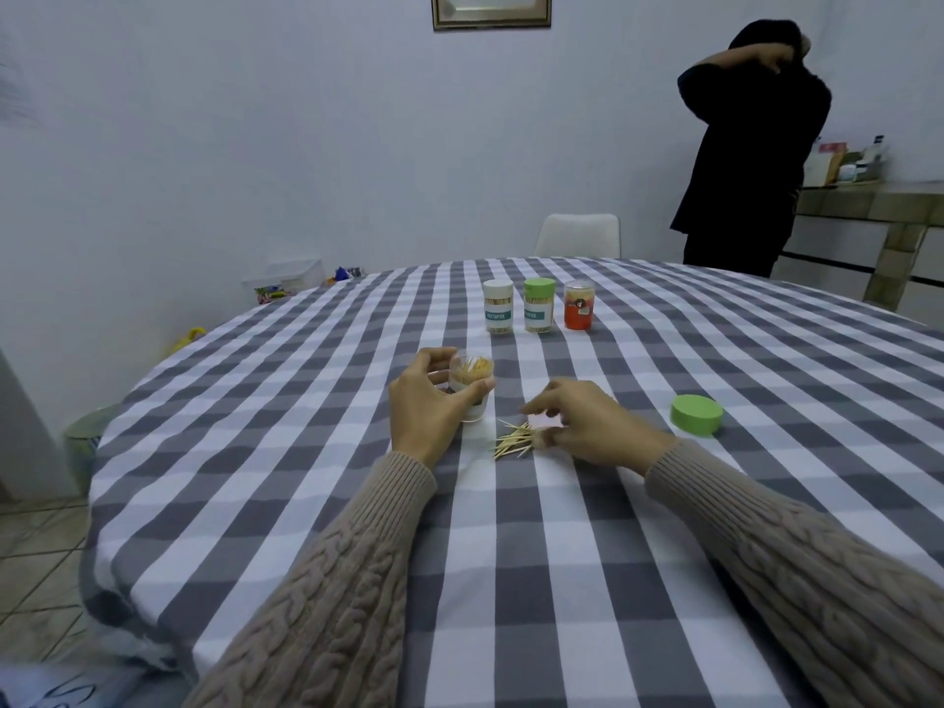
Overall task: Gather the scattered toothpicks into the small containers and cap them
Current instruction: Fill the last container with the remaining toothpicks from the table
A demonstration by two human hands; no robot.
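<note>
Round bench (pixel 306 503) under a grey and white checked cloth fills most of the view. Person in black (pixel 751 145) stands at the far right by a tiled counter (pixel 868 206), arm raised to head. White chair (pixel 577 235) back shows beyond the bench's far edge. Framed picture (pixel 490 10) on wall, top centre.

Both forearms in beige cable-knit sleeves reach in from the bottom. Left hand (pixel 429 401) is upright, fingers and thumb curled round an open clear jar (pixel 472 383), grip grasping it; the jar stands on the cloth, packed with toothpicks, no cap on. Right hand (pixel 587 424) is palm down just right of the jar, fingers bent toward a small heap of loose toothpicks (pixel 513 439) on the cloth, fingertips at the heap; blurred, cannot tell if the grip has any picks pinched.

Green cap (pixel 697 413) lies flat on the cloth to the right of the right hand, apart from it.

Far row of three capped jars, close together: white-capped jar (pixel 498 306) with teal label reading TOOTHPICK, green-capped jar (pixel 539 305) with same teal label only partly readable, red jar (pixel 580 305) with clear cap and a sticker too small to read
</note>
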